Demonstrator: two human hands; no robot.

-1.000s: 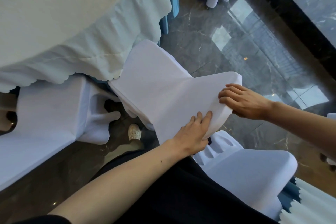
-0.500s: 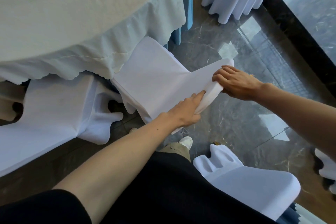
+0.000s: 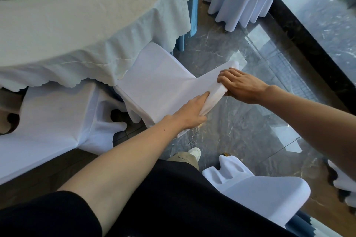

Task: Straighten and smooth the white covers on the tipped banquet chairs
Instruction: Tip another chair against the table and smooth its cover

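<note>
Gripping the top edge of the white chair cover point(image 3: 159, 81) at both ends: my left hand point(image 3: 189, 110) pinches the near corner, my right hand point(image 3: 243, 84) curls over the far corner. Its seat end sits under the tablecloth point(image 3: 115, 31) hem ahead.

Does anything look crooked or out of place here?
Nothing spilled or torn. The white fabric-covered banquet chair leans tipped, its seat edge under the pale scalloped round tablecloth; the left hand and right hand grip its back's cover. The neighbouring white-covered chair is tipped likewise.
</note>
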